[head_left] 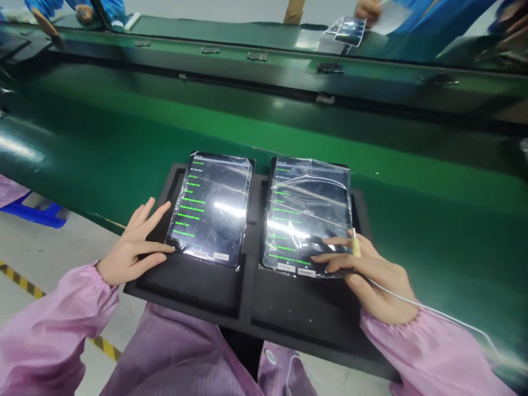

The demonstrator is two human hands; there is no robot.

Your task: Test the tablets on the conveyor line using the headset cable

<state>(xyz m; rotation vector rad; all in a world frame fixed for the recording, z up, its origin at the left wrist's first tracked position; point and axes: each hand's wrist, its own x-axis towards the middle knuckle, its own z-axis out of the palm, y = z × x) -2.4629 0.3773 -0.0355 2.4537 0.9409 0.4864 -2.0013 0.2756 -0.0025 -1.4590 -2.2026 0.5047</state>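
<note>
Two tablets lie side by side in a black foam tray, both in clear film and lit with lists of mostly green test names. My left hand (136,245) is open, its fingers spread, with a fingertip at the lower left corner of the left tablet (208,212). Over the lower right part of the right tablet (303,206) is my right hand (377,275), its fingertips close to or on the screen. A white cable (437,312) with a yellowish plug (355,243) is caught between its fingers. White labels show along both tablets' lower edges.
The black tray (190,286) overhangs the front edge of the green worktable (396,181). Behind it runs a dark raised ledge with small wrapped pieces (330,67). Across it, a co-worker's hand (368,12) is near printed sheets (350,32). A blue stool (39,212) stands at left.
</note>
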